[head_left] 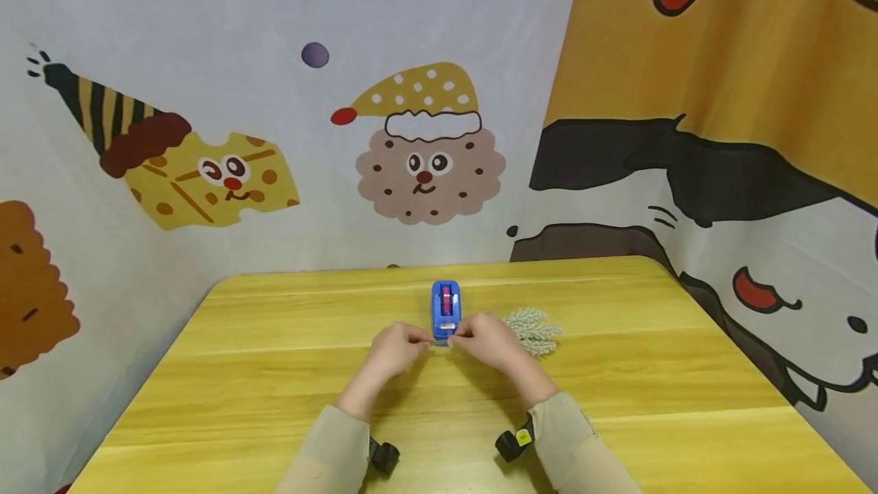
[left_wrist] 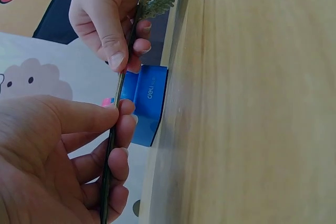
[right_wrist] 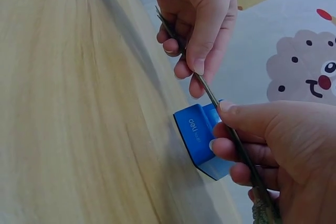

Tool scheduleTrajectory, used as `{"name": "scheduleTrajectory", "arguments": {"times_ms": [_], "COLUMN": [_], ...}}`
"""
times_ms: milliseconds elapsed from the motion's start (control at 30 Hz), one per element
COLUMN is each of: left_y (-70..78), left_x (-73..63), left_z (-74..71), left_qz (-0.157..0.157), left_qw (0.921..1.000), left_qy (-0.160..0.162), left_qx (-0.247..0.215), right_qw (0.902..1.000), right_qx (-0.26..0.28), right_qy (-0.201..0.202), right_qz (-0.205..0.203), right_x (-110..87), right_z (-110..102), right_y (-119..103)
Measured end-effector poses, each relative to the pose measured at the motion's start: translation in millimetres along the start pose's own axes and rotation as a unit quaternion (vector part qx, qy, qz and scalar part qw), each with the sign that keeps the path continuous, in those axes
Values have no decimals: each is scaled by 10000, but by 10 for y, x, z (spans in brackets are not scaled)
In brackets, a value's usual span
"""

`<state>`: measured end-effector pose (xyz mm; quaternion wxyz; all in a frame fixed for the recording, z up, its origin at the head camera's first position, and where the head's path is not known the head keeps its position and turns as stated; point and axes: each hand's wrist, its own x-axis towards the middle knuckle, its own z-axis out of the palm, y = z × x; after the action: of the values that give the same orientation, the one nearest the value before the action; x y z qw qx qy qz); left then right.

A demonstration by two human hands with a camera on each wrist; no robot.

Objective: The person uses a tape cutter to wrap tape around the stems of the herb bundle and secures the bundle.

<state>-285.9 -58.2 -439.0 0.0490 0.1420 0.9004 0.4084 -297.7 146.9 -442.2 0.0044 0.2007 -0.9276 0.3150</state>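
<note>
Both hands hold the thin dark green stems of a bunch of pale grey-green sprigs (head_left: 535,332), level across the front of a blue tape dispenser (head_left: 437,312). With thumb and fingers, my left hand (head_left: 398,347) pinches the stems (left_wrist: 119,88) toward their bare ends. A short way along, my right hand (head_left: 490,338) pinches them nearer the leafy heads, which stick out past that hand to the right. Between the two hands a short stretch of stem shows. In the right wrist view the stem ends (right_wrist: 160,14) split into separate tips beyond the left hand.
The tape dispenser, with a pink roll (head_left: 447,300) in it, stands just beyond the hands on a wooden table (head_left: 288,357). Behind the table's far edge hangs a cartoon-printed cloth (head_left: 261,36). Each wrist wears a small black camera (head_left: 384,457).
</note>
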Motion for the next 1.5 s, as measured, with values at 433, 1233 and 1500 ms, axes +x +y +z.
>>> {"name": "scheduleTrajectory", "arguments": {"times_ms": [433,1233,1500], "left_y": [-16,-21,-104], "left_x": [79,591,669], "left_z": [-43,15,118], "left_qz": [189,-401,-298], "left_qw": [9983,9868,9704], "left_qy": [-319,459,476], "left_qx": [447,-1501,-2347], "right_qw": [9998,9996,9999], "right_qx": [182,243,89], "right_qy": [104,85,64], "right_qz": [49,96,97], "right_x": [2,1,7], "right_z": [53,59,88], "right_y": [87,67,73]}}
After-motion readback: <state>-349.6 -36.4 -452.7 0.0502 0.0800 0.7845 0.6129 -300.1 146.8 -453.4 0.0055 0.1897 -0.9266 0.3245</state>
